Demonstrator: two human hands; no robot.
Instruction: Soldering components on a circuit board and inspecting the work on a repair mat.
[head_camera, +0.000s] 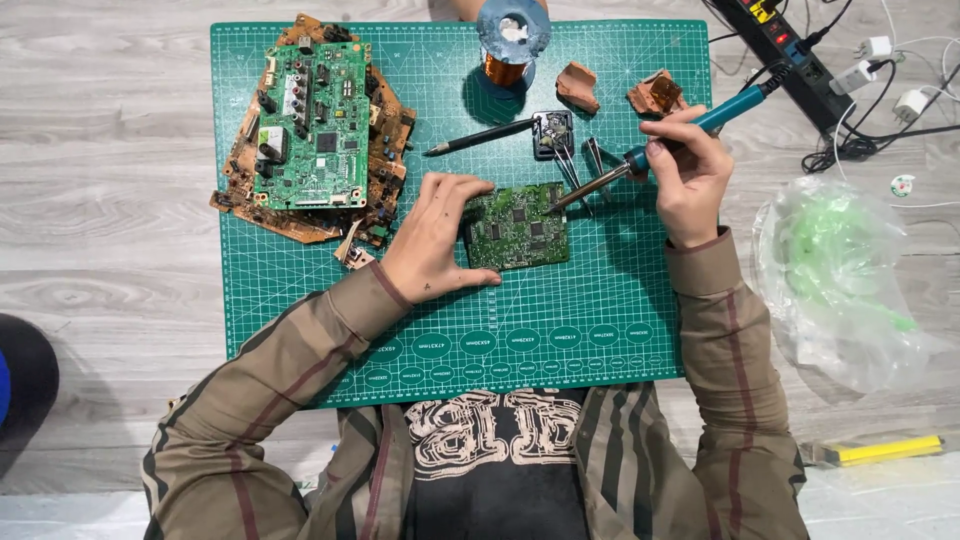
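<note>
A small green circuit board (520, 226) lies in the middle of a green cutting mat (600, 290). My left hand (436, 240) rests flat on the mat and presses on the board's left edge. My right hand (688, 172) holds a teal-handled soldering iron (655, 146) like a pen. Its metal tip touches the upper right part of the board.
A pile of green and brown circuit boards (315, 130) sits at the mat's top left. A copper wire spool (510, 45), black pen (480, 137), small tin (553, 133) and tweezers (597, 160) lie above. A power strip (790, 55) with cables and a plastic bag (840, 275) are at right.
</note>
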